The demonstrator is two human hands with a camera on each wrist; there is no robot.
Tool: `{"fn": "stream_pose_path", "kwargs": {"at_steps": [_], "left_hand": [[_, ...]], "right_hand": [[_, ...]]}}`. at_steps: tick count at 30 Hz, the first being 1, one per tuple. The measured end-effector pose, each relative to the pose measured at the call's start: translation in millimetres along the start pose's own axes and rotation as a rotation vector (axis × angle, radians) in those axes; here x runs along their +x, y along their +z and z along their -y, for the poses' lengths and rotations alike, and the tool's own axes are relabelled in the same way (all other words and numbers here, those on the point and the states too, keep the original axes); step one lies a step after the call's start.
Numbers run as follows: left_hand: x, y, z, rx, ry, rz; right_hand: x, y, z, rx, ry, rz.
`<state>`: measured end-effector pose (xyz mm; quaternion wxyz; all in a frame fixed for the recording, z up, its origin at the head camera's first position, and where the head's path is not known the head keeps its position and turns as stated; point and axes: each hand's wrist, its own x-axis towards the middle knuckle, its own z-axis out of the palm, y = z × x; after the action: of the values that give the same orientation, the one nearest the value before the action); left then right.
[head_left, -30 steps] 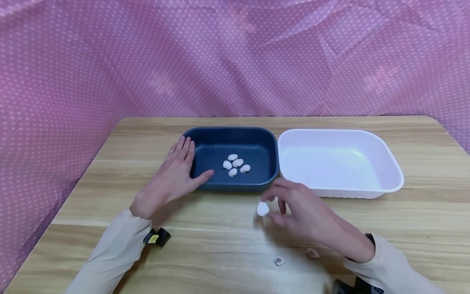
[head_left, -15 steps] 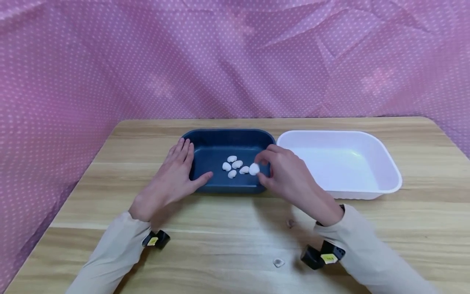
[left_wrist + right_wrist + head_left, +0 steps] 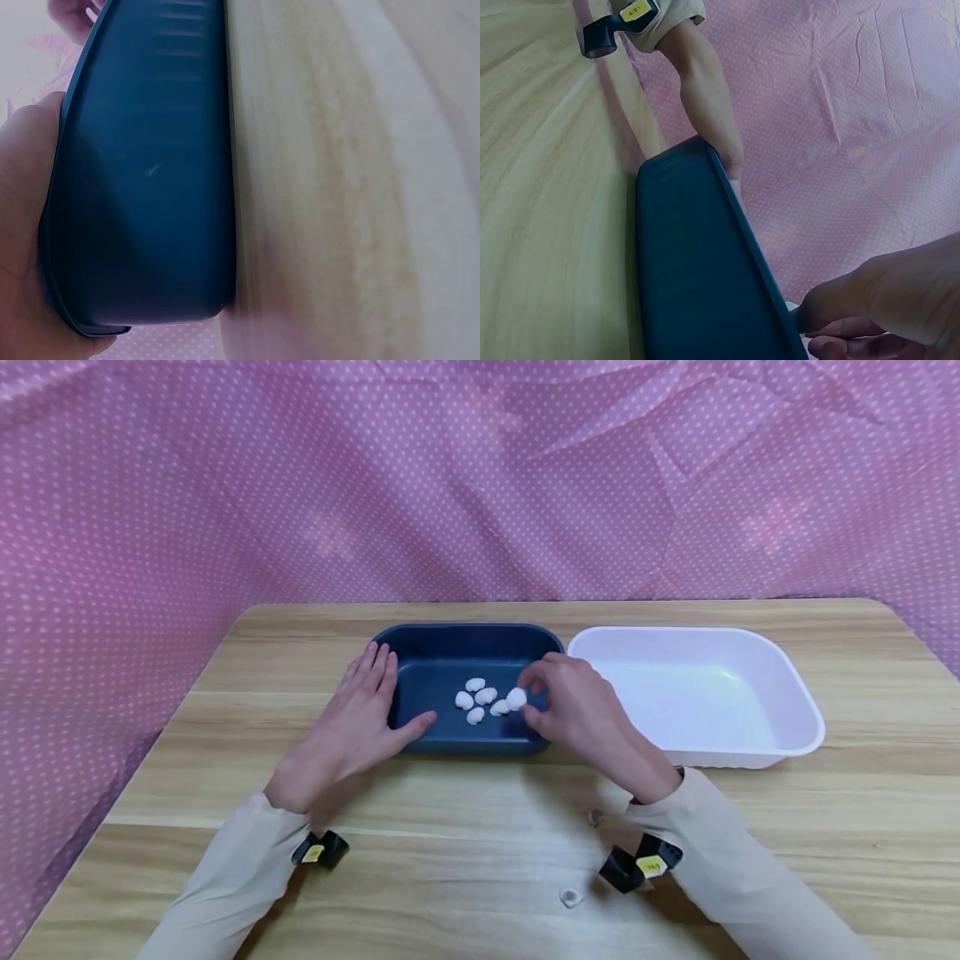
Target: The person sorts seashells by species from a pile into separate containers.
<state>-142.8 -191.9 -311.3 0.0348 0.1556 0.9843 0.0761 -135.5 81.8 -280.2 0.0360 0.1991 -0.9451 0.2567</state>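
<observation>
My right hand [image 3: 577,697] reaches over the right side of a dark blue basin [image 3: 450,746]. Between its thumb and forefinger it pinches a white ribbed seashell [image 3: 516,698]. Several other white seashells [image 3: 486,696] lie together on the basin's floor, just left of the held one. With fingers spread, my left hand [image 3: 348,714] rests on the basin's left rim, thumb over the front edge. In the left wrist view the basin's outer wall [image 3: 150,172] fills much of the picture. Only a white sliver of the held shell [image 3: 791,306] shows behind the rim in the right wrist view.
A white basin [image 3: 697,752] stands right beside the blue one. Two small greyish-brown shells, one nearer shell [image 3: 571,897] and one farther shell [image 3: 596,817], lie on the wooden table [image 3: 420,877] below my right forearm. Pink dotted cloth [image 3: 480,485] hangs behind.
My right hand has carried the white seashell from above the table into the blue basin, then slightly farther left. My left hand has stayed on the rim.
</observation>
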Motion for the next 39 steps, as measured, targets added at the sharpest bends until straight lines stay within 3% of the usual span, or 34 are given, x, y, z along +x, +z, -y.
{"fn": "stream_pose_path", "kwargs": {"at_steps": [21, 30, 39], "left_hand": [[0.1, 0.9, 0.5, 0.007, 0.001, -0.014], [1.8, 1.1, -1.9, 0.009, 0.002, 0.015], [-0.1, -0.3, -0.9, 0.012, -0.002, 0.007]], "right_hand": [[9, 4, 1, 0.003, 0.029, 0.024], [20, 11, 0, -0.039, 0.072, 0.059], [35, 21, 0, -0.141, 0.055, 0.063]]}}
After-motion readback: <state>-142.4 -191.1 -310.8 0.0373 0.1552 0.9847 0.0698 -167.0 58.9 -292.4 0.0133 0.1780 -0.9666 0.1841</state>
